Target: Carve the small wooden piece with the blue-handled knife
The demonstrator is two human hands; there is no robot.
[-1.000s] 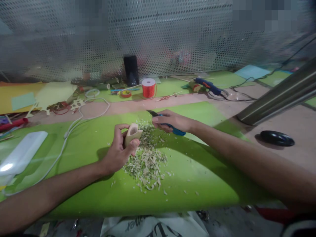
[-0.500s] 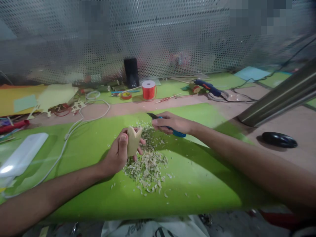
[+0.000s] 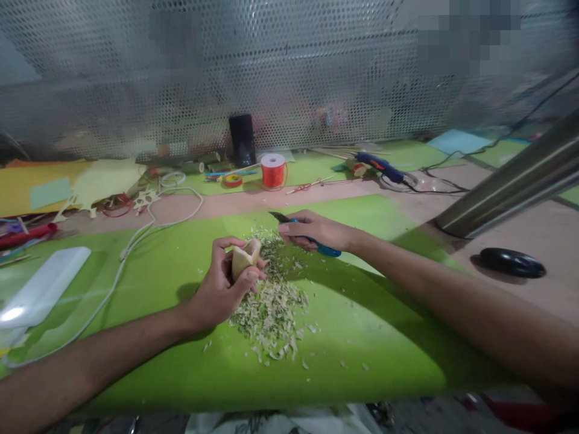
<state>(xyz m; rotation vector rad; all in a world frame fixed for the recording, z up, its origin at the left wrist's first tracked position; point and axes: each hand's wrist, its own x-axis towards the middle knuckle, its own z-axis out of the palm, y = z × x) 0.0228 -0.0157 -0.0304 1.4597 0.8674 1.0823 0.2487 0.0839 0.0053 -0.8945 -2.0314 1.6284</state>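
My left hand is closed around a pale, hollow carved piece, probably bamboo, with a V-shaped notch in its rim. Its notched, open end is tilted up, and the fingers cover much of its side. To the right, my right hand grips a blue-handled utility knife. The dark blade points left, apart from the carved piece. Beneath and between both hands lies a heap of pale and greenish shavings on a green sheet.
At the back stand a red thread spool, a tape roll, a dark phone and a blue glue gun. A white power bank and cable lie left. A black mouse and metal pole are right.
My left hand has turned the carved piece, so its notched opening now tilts and shows more of the hollow. The thumb has shifted to its lower right. My right hand keeps the knife nearly still.
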